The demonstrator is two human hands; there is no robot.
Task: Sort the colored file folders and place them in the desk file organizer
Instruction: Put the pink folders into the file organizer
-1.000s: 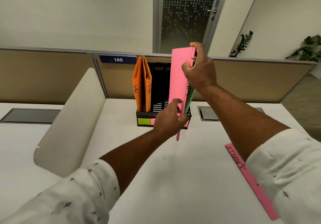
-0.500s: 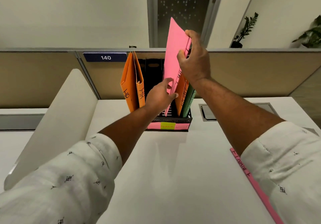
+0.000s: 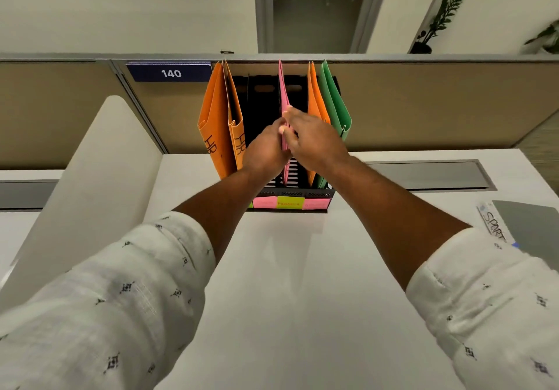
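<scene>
Folder (image 3: 283,93), thin pink card, upright in middle slot of black slotted plastic organizer (image 3: 329,192), far on smooth white worktop (image 3: 287,283); left hand (image 3: 266,152) and right hand (image 3: 316,143), grips both pinched on its near edge.

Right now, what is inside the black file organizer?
Two orange HR folders left, a pink folder, an orange folder, a green folder. The left grip and right grip hide the pink one's middle.
</scene>
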